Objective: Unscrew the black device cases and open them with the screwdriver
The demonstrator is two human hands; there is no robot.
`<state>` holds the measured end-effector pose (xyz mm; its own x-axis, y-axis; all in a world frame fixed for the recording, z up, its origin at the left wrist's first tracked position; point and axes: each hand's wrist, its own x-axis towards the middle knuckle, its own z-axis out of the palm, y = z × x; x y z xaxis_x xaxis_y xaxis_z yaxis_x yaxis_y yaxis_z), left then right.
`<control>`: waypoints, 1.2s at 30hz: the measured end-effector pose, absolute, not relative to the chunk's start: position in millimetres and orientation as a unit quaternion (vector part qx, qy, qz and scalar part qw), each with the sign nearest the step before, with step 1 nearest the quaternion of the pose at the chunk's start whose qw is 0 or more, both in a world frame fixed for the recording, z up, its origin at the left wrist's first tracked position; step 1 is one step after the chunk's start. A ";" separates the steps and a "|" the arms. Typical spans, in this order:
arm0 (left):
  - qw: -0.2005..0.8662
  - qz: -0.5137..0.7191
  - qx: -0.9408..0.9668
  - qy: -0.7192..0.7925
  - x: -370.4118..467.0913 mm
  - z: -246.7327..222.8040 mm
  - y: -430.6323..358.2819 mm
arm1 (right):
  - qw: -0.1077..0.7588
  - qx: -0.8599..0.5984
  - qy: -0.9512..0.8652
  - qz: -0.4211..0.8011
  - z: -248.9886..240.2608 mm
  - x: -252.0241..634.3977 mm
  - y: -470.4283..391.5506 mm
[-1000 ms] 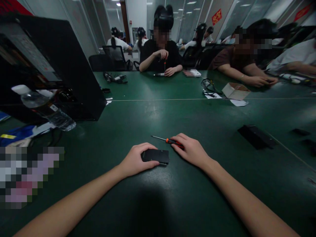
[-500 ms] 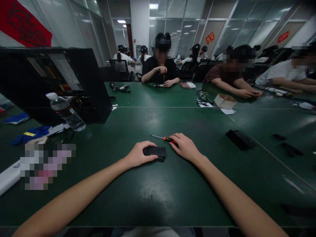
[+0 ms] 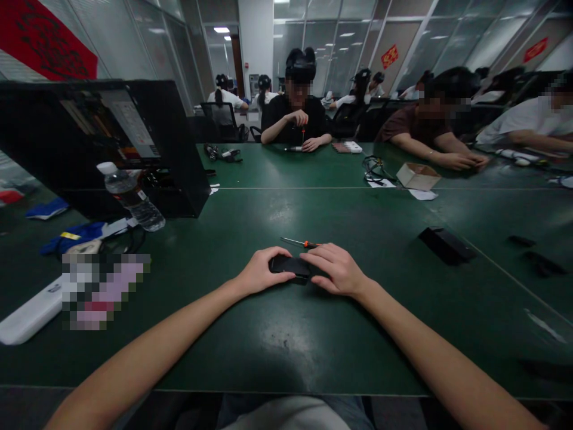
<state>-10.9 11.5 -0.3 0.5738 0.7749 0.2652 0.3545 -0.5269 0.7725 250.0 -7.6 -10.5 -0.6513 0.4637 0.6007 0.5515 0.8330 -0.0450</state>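
A small flat black box [image 3: 290, 265] lies on the green table [image 3: 286, 334] right in front of me. My left hand [image 3: 260, 272] grips its left end. My right hand [image 3: 336, 269] rests on its right end, fingers curled over the edge. A small screwdriver [image 3: 299, 242] with an orange and black handle lies on the table just beyond the box, touching neither hand.
An open black computer case [image 3: 107, 143] and a water bottle [image 3: 132, 198] stand at the left. A black block [image 3: 446, 245] lies at the right, a cardboard box [image 3: 417, 176] and cables [image 3: 376, 167] farther back. Several people sit across the table.
My right hand has left the screwdriver and moved onto the right end of the black box. The screwdriver now lies free. My view has tilted up a little.
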 end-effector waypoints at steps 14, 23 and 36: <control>0.362 0.270 0.833 0.319 -23.6 2.2 20.8 | 0.363 -0.256 -0.895 -0.051 -9.1 230.7 -17.6; 0.328 0.287 0.834 0.339 -27.7 2.0 24.3 | 0.370 -0.274 -0.888 -0.012 -14.0 233.5 -15.6; 0.333 0.263 0.835 0.349 -25.5 3.1 24.2 | 0.369 -0.287 -0.884 0.028 -15.6 235.1 -15.6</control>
